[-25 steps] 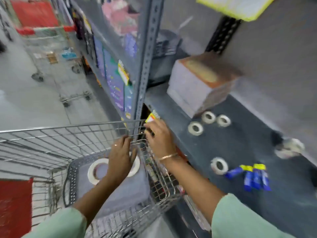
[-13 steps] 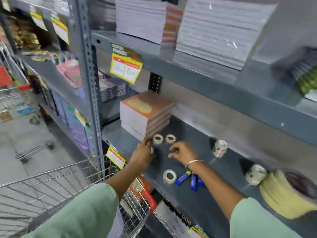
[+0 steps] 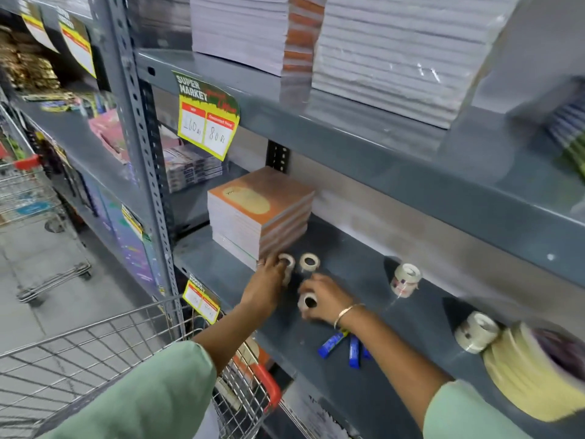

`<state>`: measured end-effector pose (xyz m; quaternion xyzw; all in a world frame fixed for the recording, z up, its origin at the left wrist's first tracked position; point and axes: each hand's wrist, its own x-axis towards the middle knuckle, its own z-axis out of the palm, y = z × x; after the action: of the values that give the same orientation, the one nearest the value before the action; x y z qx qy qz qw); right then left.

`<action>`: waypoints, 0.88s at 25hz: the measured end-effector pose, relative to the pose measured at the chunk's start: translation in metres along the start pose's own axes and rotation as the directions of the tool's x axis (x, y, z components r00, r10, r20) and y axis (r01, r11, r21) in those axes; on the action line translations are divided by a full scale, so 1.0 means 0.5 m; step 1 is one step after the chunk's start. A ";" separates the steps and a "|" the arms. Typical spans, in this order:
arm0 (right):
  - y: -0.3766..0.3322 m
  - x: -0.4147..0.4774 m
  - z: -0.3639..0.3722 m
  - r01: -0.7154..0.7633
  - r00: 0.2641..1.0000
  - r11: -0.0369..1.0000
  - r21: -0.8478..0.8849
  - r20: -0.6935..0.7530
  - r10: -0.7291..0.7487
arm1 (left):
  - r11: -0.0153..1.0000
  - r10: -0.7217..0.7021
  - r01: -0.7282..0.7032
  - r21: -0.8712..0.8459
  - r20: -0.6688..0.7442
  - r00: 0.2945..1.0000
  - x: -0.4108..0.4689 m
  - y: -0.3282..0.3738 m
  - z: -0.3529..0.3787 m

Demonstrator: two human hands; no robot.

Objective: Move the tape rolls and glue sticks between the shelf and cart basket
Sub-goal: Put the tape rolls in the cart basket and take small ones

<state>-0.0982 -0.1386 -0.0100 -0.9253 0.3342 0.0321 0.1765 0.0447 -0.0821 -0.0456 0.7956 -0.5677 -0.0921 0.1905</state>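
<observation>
Since half a second ago, the right hand [image 3: 323, 301] has drawn back toward 6 o'clock and now grips a tape roll [image 3: 307, 301], lifted on edge. The left hand [image 3: 267, 282] has closed its fingers on a second roll [image 3: 287, 267] by the stack of notebooks [image 3: 259, 213]. A third roll [image 3: 309, 262] lies at 3 o'clock of it. Blue glue sticks [image 3: 343, 343] lie on the shelf [image 3: 364, 388] beneath the right wrist. The cart basket [image 3: 95, 359] sits at 7 o'clock, its contents hidden by the sleeve.
</observation>
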 end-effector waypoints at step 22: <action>0.065 0.132 -0.049 -0.029 0.998 0.996 -0.089 0.051 0.034 | 0.971 0.024 -0.111 0.211 0.379 0.925 0.089 0.056 -0.050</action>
<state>-0.0691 -0.2104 -0.0086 -0.9256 0.3423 0.0737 0.1435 0.0444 -0.1268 -0.0081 0.7599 -0.6275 -0.1692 -0.0107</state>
